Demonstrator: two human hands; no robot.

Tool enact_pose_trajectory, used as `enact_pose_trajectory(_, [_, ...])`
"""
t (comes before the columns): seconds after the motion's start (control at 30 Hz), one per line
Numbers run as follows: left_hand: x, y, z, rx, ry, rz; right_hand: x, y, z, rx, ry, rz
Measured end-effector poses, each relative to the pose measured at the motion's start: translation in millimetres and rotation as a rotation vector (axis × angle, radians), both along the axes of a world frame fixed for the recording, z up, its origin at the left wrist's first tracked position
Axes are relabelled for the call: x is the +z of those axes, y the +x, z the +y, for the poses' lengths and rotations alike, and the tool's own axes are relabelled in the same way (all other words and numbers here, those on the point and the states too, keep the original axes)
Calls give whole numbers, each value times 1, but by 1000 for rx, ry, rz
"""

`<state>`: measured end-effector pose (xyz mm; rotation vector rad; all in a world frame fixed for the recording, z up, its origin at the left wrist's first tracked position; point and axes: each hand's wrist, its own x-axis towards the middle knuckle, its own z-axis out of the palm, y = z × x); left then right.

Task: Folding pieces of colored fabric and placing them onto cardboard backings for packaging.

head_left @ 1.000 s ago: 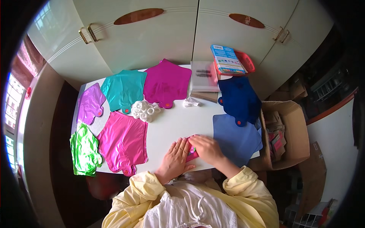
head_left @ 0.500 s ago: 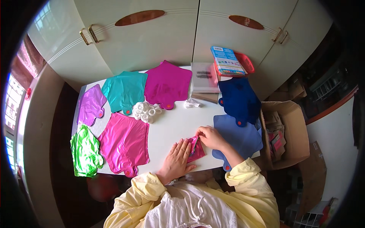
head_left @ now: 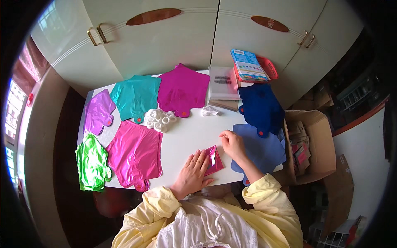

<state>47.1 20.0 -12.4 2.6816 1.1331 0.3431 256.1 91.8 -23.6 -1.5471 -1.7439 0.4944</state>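
Observation:
A small folded packet of shiny pink foil, which looks like a folded foil balloon (head_left: 214,166), lies near the table's front edge. My left hand (head_left: 192,170) rests flat on its left side, fingers stretched out and the thumb apart. A silvery fold shows along the packet's top beside my fingertips. Above and to the right of the packet is my right hand (head_left: 233,145), its fingers curled in and apart from the foil. Nothing shows in those fingers. Just right of that hand lies a stack of flat blue foil balloons (head_left: 260,151).
More flat foil balloons line the white table (head_left: 188,140): pink (head_left: 136,153), green (head_left: 92,163), purple (head_left: 99,113), teal (head_left: 136,95), magenta (head_left: 184,91) and navy (head_left: 261,107). White rings (head_left: 159,120) sit in a heap. A cardboard box (head_left: 314,144) stands at right.
My right hand has let go of the packet's upper corner and moved up and slightly right. The packet's top fold now lies differently. My left hand has stayed put.

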Motion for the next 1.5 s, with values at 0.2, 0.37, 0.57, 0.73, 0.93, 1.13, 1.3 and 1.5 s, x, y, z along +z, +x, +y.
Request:
enact_pose_trajectory(0.2, [1,0,-1,4,4,-23,17,-20,-35,295,155,-355])
enact_pose_trajectory(0.37, [-1,-1,0,2,23,-29,-4,-24,-60,332,214,-599])
enact_pose_trajectory(0.57, [9,-18,-6,63,20,13,-10,-22,-62,347,207,-601])
enact_pose_trajectory(0.73, [14,-35,-12,80,-1,31,-1,-24,-62,387,205,-593])
enact_pose_trajectory(0.93, [11,-38,-14,92,-25,55,3,-29,-61,506,216,-562])
enact_pose_trajectory(1.13, [10,-44,-11,97,-46,35,-2,-31,-62,528,233,-561])
enact_pose_trajectory(1.3, [5,-50,-16,198,4,86,-3,-32,-62,530,245,-576])
enact_pose_trajectory(1.5, [17,-34,-30,-123,91,66,-3,-32,-63,518,243,-608])
